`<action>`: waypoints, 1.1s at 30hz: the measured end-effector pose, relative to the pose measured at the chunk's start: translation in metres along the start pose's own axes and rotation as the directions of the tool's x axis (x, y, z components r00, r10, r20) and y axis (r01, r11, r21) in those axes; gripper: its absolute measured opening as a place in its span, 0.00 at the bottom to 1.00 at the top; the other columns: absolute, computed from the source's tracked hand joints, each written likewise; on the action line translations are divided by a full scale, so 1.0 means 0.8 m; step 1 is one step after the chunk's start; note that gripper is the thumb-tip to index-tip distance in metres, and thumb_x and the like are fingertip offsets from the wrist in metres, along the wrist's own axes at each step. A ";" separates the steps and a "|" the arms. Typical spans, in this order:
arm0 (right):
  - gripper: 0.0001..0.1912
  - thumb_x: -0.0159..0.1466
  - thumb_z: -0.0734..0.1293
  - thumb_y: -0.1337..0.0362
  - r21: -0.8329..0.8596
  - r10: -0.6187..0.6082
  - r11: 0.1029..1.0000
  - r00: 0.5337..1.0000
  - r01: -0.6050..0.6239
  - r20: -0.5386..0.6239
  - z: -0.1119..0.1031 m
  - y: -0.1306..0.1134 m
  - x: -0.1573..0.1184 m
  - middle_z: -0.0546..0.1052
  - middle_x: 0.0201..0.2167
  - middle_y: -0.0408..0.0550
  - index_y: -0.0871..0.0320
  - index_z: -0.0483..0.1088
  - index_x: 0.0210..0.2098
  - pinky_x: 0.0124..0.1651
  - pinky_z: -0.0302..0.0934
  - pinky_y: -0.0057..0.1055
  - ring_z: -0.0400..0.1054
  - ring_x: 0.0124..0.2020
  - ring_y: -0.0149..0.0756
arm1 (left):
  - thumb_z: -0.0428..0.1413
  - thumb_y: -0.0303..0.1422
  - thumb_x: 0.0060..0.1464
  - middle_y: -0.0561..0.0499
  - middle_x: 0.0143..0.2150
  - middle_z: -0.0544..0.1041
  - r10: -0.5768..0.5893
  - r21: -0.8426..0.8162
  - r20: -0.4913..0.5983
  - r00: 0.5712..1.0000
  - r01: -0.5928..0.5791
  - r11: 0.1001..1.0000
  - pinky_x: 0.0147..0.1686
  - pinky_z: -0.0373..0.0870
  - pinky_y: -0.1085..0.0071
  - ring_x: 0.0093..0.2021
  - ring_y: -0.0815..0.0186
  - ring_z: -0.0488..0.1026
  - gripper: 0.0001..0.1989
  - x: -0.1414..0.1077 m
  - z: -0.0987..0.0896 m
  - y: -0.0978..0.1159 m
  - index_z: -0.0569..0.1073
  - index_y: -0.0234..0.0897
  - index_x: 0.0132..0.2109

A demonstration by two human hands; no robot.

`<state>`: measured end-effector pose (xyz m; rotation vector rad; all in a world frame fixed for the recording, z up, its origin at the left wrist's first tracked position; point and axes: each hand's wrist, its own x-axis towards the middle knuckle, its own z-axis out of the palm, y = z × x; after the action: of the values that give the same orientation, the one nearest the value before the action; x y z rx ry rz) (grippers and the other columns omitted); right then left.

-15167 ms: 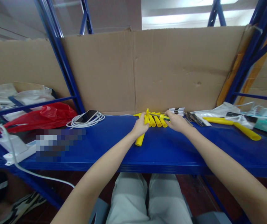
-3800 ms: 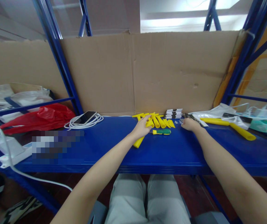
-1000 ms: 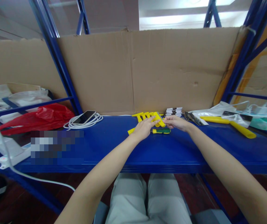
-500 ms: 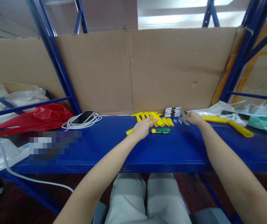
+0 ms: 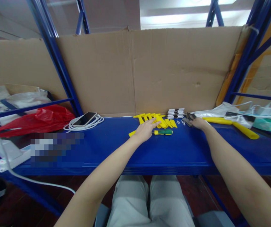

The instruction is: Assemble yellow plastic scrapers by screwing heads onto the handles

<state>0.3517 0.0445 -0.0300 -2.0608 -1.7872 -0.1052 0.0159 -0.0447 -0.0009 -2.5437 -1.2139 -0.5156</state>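
My left hand (image 5: 146, 128) rests with its fingers stretched out over a row of yellow plastic parts (image 5: 142, 118). Beside that hand lies a screwdriver (image 5: 163, 132) with a green and yellow handle. Smaller yellow wedge-shaped pieces (image 5: 170, 123) sit to its right. My right hand (image 5: 198, 123) is low over the table, its fingers closed at a flat metal plate (image 5: 187, 122); the fingertips are partly hidden. Dark metal pieces (image 5: 191, 116) lie just behind it. Between the hands are small bits of hardware (image 5: 180, 122), too small to name, and a stack of white-and-black packets (image 5: 175, 113).
A long yellow handle-like object (image 5: 244, 130) lies on the right of the blue table (image 5: 173, 154). Cardboard (image 5: 173, 72) walls off the back. A phone (image 5: 86, 119) on a coiled white cable (image 5: 99, 119), a red bag (image 5: 40, 119) and a power strip (image 5: 9, 162) are leftward.
My right hand has shifted slightly right and down, and the metal piece that stood tilted by its fingertips now lies lower. My left hand stays in place.
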 end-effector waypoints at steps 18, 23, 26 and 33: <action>0.28 0.60 0.59 0.52 -0.090 0.104 0.990 0.992 -0.110 -0.068 -0.026 -0.051 -0.035 0.69 0.48 0.69 0.68 0.64 0.51 0.46 0.60 0.42 0.65 0.49 0.53 | 0.45 0.18 0.51 0.48 0.63 0.60 0.012 -0.018 0.003 1.000 -0.012 1.000 0.54 0.63 0.63 0.59 0.61 0.61 0.31 0.000 -0.001 0.002 0.61 0.44 0.61; 0.25 0.61 0.56 0.66 -0.134 -0.323 0.946 0.904 0.297 -0.281 -0.032 -0.090 -0.045 0.64 0.56 0.63 0.65 0.58 0.57 0.57 0.48 0.50 0.55 0.58 0.52 | 0.44 0.18 0.52 0.45 0.62 0.62 0.025 -0.039 -0.063 0.998 -0.027 0.999 0.57 0.59 0.64 0.60 0.63 0.61 0.27 0.001 0.004 0.001 0.63 0.38 0.58; 0.30 0.61 0.56 0.66 -0.176 -0.552 0.834 0.793 0.523 -0.258 -0.030 -0.122 -0.055 0.55 0.63 0.54 0.59 0.50 0.63 0.60 0.38 0.58 0.43 0.64 0.52 | 0.44 0.18 0.52 0.45 0.60 0.65 0.031 -0.055 -0.103 0.994 -0.037 0.998 0.58 0.58 0.64 0.59 0.64 0.61 0.24 0.002 0.006 0.000 0.64 0.36 0.56; 0.33 0.59 0.52 0.75 -0.217 -0.787 0.617 0.598 0.757 -0.152 -0.017 -0.164 -0.075 0.55 0.63 0.49 0.52 0.50 0.63 0.61 0.30 0.61 0.41 0.65 0.43 | 0.44 0.18 0.52 0.44 0.59 0.65 0.072 -0.086 -0.104 0.992 -0.081 0.993 0.58 0.58 0.63 0.59 0.65 0.62 0.23 0.004 0.006 -0.001 0.64 0.35 0.54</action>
<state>0.2174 -0.0034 -0.0033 -1.0952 -2.4267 -0.7012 0.0181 -0.0405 -0.0038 -2.5916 -1.0773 -0.6861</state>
